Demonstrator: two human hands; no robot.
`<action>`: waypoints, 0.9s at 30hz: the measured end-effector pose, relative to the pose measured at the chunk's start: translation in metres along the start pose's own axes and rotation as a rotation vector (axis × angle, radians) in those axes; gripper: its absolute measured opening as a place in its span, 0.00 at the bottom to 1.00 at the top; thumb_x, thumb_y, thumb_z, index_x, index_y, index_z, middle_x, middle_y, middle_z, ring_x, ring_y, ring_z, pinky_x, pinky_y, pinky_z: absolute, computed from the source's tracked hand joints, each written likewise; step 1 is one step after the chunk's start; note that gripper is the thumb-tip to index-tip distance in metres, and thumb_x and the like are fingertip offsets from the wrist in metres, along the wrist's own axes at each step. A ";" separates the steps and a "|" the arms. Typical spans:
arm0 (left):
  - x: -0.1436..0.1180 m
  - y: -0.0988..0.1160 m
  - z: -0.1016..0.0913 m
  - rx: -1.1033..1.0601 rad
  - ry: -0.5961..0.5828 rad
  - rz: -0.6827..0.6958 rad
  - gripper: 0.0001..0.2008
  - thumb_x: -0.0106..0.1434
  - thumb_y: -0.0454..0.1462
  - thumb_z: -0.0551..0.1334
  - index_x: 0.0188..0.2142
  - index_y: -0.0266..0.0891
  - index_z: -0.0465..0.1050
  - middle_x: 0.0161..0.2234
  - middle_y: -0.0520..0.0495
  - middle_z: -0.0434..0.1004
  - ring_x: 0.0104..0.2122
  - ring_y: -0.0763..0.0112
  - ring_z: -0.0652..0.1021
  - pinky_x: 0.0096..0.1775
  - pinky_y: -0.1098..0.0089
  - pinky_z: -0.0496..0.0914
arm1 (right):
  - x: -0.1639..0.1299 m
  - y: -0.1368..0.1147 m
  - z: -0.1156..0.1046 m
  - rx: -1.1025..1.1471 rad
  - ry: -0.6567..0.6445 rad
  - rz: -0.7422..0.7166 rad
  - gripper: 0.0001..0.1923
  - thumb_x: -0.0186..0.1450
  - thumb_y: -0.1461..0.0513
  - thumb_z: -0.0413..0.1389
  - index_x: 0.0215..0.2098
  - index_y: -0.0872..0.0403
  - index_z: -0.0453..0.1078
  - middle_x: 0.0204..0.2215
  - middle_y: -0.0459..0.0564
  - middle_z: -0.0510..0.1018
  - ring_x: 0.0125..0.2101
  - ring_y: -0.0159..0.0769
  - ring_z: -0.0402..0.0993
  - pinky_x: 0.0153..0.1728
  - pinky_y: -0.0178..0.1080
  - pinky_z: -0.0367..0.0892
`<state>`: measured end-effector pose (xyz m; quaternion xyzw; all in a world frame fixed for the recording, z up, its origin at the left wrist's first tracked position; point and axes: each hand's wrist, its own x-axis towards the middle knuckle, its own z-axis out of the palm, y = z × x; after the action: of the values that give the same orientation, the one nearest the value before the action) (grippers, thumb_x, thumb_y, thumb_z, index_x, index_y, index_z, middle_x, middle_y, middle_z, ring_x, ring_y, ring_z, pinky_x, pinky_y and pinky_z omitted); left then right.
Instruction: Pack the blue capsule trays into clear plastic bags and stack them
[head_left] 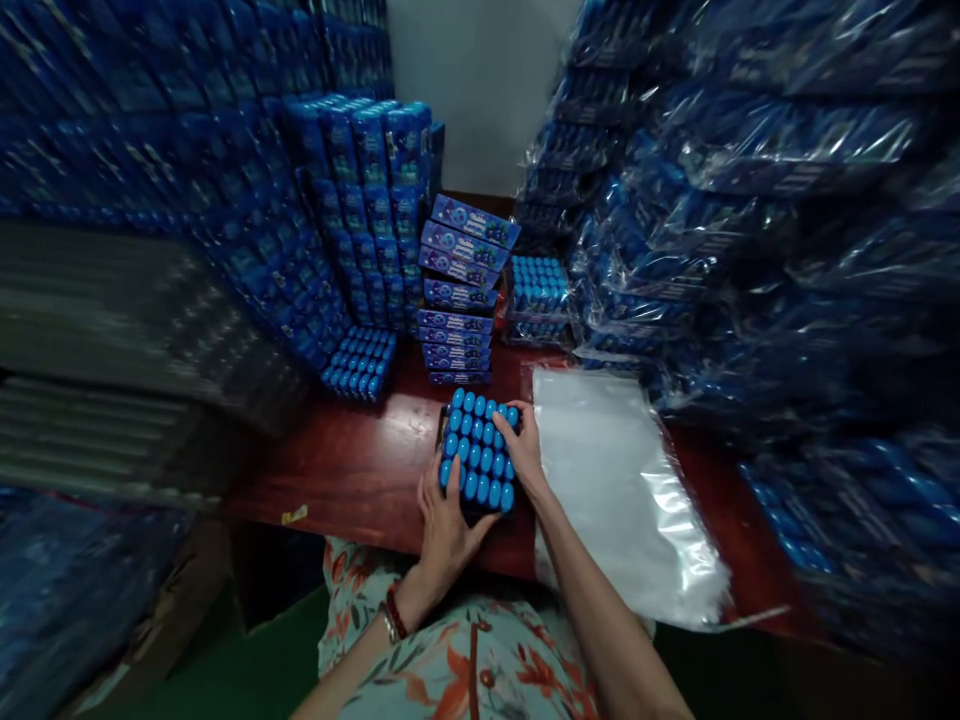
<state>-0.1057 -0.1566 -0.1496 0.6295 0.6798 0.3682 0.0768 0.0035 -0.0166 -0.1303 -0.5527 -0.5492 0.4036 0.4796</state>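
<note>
A pack of blue-capped containers (480,448), set in tight rows with their shiny oval caps upward, sits near the front edge of the table. My left hand (448,525) grips its near left corner, thumb and fingers spread around the sides. At the far right corner my right hand (520,445) clasps it, with the thumb over the caps. The sides of the pack are mostly hidden by my hands and the viewing angle. Just right of the pack lies a stack of clear plastic bags (600,470).
Purple printed display boxes (457,322) form a leaning stack behind the pack. Another block of blue-capped containers (360,362) stands at left, below tall piles of blue containers (375,200). Plastic-wrapped packs (712,230) tower on the right. A yellow scrap (295,515) lies on the red-brown table (337,460).
</note>
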 end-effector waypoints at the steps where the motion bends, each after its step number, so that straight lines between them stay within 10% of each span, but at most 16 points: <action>1: -0.001 -0.003 -0.005 -0.029 -0.029 0.017 0.44 0.55 0.48 0.64 0.64 0.41 0.41 0.60 0.32 0.48 0.59 0.47 0.59 0.54 0.46 0.61 | -0.003 0.001 0.000 -0.018 -0.012 -0.007 0.21 0.56 0.49 0.56 0.41 0.52 0.63 0.33 0.45 0.69 0.33 0.36 0.66 0.38 0.40 0.64; 12: -0.019 -0.003 -0.021 -0.013 -0.059 0.124 0.28 0.61 0.43 0.61 0.60 0.47 0.56 0.55 0.36 0.57 0.52 0.55 0.67 0.48 0.54 0.68 | -0.003 -0.023 -0.012 -0.460 -0.217 -0.202 0.17 0.66 0.53 0.46 0.39 0.52 0.73 0.34 0.50 0.70 0.40 0.38 0.68 0.47 0.43 0.62; 18: -0.034 -0.024 -0.005 0.019 0.026 0.235 0.50 0.56 0.48 0.64 0.65 0.39 0.30 0.59 0.28 0.53 0.58 0.47 0.61 0.52 0.47 0.63 | 0.000 -0.051 -0.009 -0.827 -0.199 -0.264 0.21 0.68 0.51 0.42 0.45 0.50 0.72 0.46 0.54 0.71 0.50 0.45 0.63 0.53 0.52 0.54; 24: -0.039 -0.045 0.015 -0.164 -0.047 0.116 0.52 0.57 0.43 0.65 0.65 0.41 0.24 0.64 0.28 0.41 0.63 0.48 0.52 0.55 0.49 0.62 | 0.018 -0.069 0.009 -0.833 -0.703 -0.367 0.23 0.68 0.48 0.39 0.47 0.47 0.71 0.43 0.48 0.78 0.44 0.40 0.72 0.43 0.39 0.61; 27: -0.037 -0.049 0.015 -0.213 -0.076 0.097 0.52 0.58 0.42 0.64 0.65 0.41 0.23 0.65 0.29 0.39 0.64 0.49 0.50 0.56 0.48 0.61 | 0.019 -0.060 0.020 -0.951 -0.730 -0.403 0.23 0.68 0.48 0.41 0.41 0.50 0.75 0.38 0.52 0.80 0.42 0.42 0.72 0.41 0.40 0.62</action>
<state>-0.1292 -0.1811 -0.2024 0.6637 0.6020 0.4175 0.1510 -0.0281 0.0006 -0.0743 -0.4179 -0.8900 0.1798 0.0300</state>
